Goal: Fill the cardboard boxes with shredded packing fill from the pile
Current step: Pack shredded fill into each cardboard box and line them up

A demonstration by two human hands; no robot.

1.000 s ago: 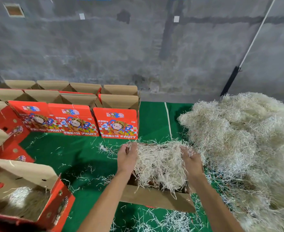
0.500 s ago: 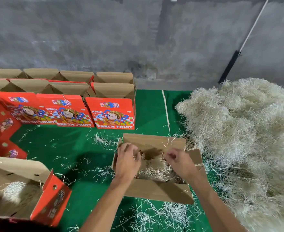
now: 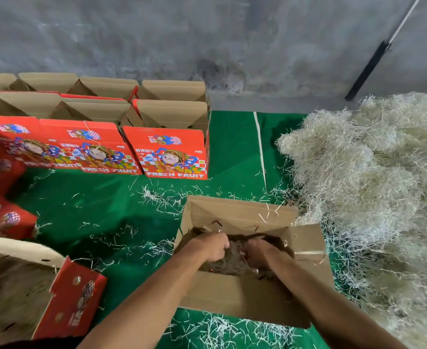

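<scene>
Both hands, left (image 3: 211, 248) and right (image 3: 260, 251), reach into the open box (image 3: 245, 298); each grip seemingly curled on fill (image 3: 232, 264).

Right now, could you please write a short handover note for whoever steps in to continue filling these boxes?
Left hand and right hand are both down inside the open brown cardboard box in front, fingers curled in the shredded fill; blur hides the exact grip.
The big pale pile of shredded packing fill lies just right of that box on the green cloth.
The open red-sided box at near left already holds fill.
Done: fill is in the front box, apparently low.
Left: top it up if needed, then fill the rows of red printed fruit boxes at the back.
</scene>
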